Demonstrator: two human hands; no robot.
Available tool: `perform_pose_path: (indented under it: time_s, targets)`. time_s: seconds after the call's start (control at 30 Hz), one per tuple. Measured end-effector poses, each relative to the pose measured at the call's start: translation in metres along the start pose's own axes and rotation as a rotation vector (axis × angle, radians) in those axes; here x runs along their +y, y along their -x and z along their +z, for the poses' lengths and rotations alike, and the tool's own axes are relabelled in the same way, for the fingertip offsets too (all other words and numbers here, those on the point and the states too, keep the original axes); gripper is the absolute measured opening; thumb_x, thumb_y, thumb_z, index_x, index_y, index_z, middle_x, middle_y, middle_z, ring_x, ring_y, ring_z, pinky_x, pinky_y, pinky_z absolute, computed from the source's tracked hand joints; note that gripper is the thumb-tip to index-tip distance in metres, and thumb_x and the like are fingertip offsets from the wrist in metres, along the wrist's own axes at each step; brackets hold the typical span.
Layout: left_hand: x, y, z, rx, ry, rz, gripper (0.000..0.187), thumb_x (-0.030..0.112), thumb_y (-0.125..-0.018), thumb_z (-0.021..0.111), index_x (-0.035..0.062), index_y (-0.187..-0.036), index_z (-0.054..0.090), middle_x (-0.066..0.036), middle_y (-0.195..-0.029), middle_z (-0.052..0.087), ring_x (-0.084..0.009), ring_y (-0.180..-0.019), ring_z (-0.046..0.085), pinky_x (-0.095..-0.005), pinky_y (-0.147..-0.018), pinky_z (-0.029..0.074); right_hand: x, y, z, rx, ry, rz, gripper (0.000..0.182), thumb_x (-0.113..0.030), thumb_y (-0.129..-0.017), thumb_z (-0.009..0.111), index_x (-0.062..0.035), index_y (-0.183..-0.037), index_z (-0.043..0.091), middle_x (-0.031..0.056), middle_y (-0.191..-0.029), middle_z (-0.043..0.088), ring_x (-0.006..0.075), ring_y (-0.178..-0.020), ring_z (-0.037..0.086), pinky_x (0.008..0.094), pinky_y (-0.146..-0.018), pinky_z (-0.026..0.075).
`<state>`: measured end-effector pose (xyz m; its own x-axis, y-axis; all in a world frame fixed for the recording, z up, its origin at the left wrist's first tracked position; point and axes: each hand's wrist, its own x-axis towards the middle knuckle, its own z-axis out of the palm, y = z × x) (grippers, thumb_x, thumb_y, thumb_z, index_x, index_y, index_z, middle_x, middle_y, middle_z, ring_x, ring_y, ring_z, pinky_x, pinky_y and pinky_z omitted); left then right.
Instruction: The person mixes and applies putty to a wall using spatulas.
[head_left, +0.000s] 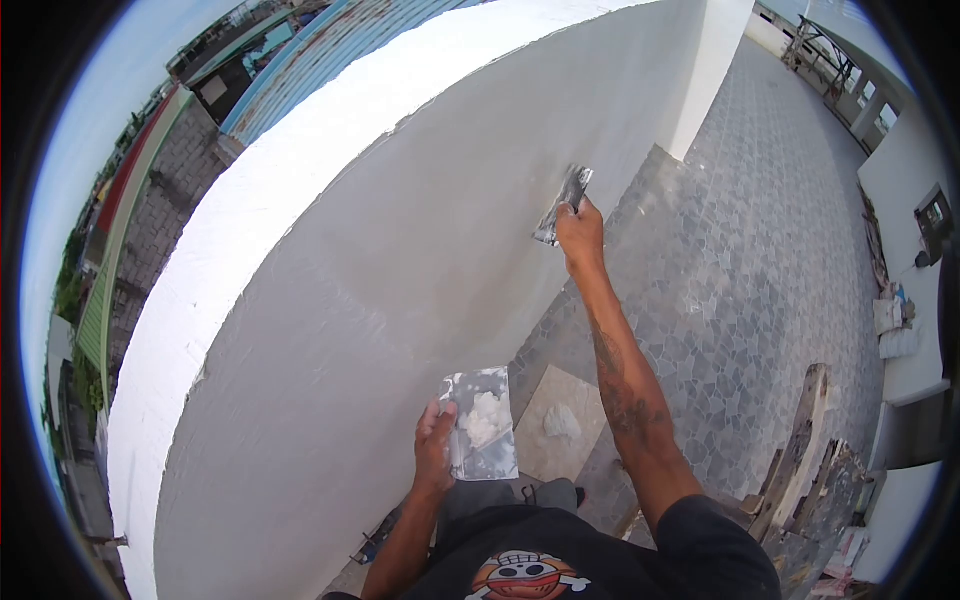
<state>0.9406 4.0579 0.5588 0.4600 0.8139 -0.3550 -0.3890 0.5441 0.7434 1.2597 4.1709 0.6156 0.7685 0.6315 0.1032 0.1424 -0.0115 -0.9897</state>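
My right hand is closed around the handle of a putty knife, with its wide, smeared blade against the grey wall. Low in front of my body, my left hand grips the left edge of a flat, clear-looking plate. A lump of white putty sits on that plate, and white smears mark its surface. Around the knife the wall face looks smooth, with darker, damp-looking patches below and to the left of the blade.
The wall's top edge is bright white and curves along my left. A square board with a whitish lump lies on the stone-patterned floor. Wooden planks are piled at the lower right. Rooftops show beyond the wall.
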Motion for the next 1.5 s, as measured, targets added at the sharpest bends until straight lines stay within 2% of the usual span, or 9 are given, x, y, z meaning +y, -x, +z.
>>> perform_pose_path:
  time_s: [0.13,0.27,0.37,0.6,0.83,1.03,1.13,1.23,1.5]
  targets:
    - [-0.007,-0.001,-0.004,-0.014,0.013,0.028,0.032,0.018,-0.099,0.054,-0.0012,-0.124,0.049,-0.009,-0.110,0.064,-0.0141,-0.094,0.065,-0.0284,-0.082,0.054,0.007,0.021,-0.009,0.035,0.199,-0.328,0.026,-0.008,-0.091,0.046,0.0039,-0.112,0.057,0.0110,-0.081,0.062,0.0170,-0.072,0.059,0.0347,-0.067,0.048]
    - [-0.006,-0.001,-0.003,-0.038,0.010,0.049,0.031,0.018,-0.099,0.054,-0.0010,-0.123,0.050,-0.009,-0.109,0.064,-0.0140,-0.094,0.065,-0.0286,-0.082,0.055,0.025,0.004,-0.027,0.126,-0.119,-0.034,0.027,-0.008,-0.091,0.047,0.0029,-0.112,0.059,0.0062,-0.078,0.059,0.0125,-0.068,0.055,0.0322,-0.064,0.046]
    - [-0.006,0.000,-0.003,-0.017,0.000,0.037,0.031,0.018,-0.099,0.054,-0.0005,-0.123,0.051,-0.008,-0.108,0.064,-0.0139,-0.093,0.065,-0.0288,-0.082,0.055,0.066,-0.041,-0.030,0.092,-0.051,0.050,0.024,-0.006,-0.090,0.046,0.0016,-0.108,0.060,0.0039,-0.077,0.057,0.0104,-0.066,0.052,0.0307,-0.061,0.044]
    - [-0.006,-0.002,-0.005,-0.041,0.028,0.025,0.034,0.018,-0.099,0.055,-0.0011,-0.126,0.049,-0.009,-0.110,0.064,-0.0143,-0.094,0.065,-0.0293,-0.083,0.054,0.044,-0.028,-0.012,0.027,-0.032,-0.075,0.028,-0.005,-0.090,0.047,0.0027,-0.114,0.057,0.0074,-0.087,0.060,0.0141,-0.076,0.056,0.0309,-0.070,0.047]
    - [-0.004,-0.001,-0.004,-0.024,-0.003,0.014,0.039,0.019,-0.099,0.055,-0.0043,-0.129,0.045,-0.010,-0.112,0.063,-0.0145,-0.095,0.065,-0.0286,-0.083,0.054,0.016,0.046,0.019,0.036,0.213,-0.657,0.042,0.001,-0.090,0.047,0.0010,-0.132,0.049,0.0202,-0.124,0.056,0.0340,-0.106,0.060,0.0377,-0.090,0.049]
    - [0.004,0.003,0.005,-0.049,0.005,0.021,0.037,0.019,-0.099,0.054,-0.0029,-0.128,0.047,-0.010,-0.111,0.063,-0.0146,-0.095,0.065,-0.0286,-0.083,0.054,0.003,0.092,0.006,-0.222,0.234,-0.877,0.046,0.006,-0.089,0.047,0.0021,-0.134,0.046,0.0205,-0.127,0.054,0.0360,-0.112,0.057,0.0394,-0.096,0.048]
    - [-0.001,0.003,0.004,-0.053,0.015,0.043,0.035,0.018,-0.099,0.054,-0.0021,-0.127,0.048,-0.010,-0.111,0.064,-0.0146,-0.094,0.065,-0.0288,-0.082,0.055,0.000,0.074,-0.008,-0.077,0.261,-0.822,0.042,0.003,-0.092,0.046,0.0035,-0.134,0.045,0.0204,-0.127,0.054,0.0348,-0.108,0.059,0.0387,-0.093,0.049]
    - [0.003,0.007,0.009,-0.067,0.031,0.061,0.035,0.018,-0.099,0.054,-0.0017,-0.126,0.048,-0.010,-0.110,0.064,-0.0147,-0.094,0.065,-0.0290,-0.081,0.055,-0.013,0.035,-0.009,0.030,0.192,-0.472,0.039,-0.001,-0.094,0.045,0.0032,-0.134,0.046,0.0198,-0.124,0.055,0.0352,-0.105,0.060,0.0388,-0.091,0.050]
    - [0.000,0.009,0.012,-0.047,0.021,0.099,0.036,0.020,-0.099,0.054,-0.0019,-0.127,0.048,-0.010,-0.110,0.063,-0.0148,-0.094,0.065,-0.0287,-0.081,0.055,-0.019,0.055,0.034,0.079,0.279,-0.822,0.041,0.001,-0.091,0.047,0.0086,-0.132,0.044,0.0242,-0.130,0.048,0.0374,-0.118,0.051,0.0418,-0.097,0.047]
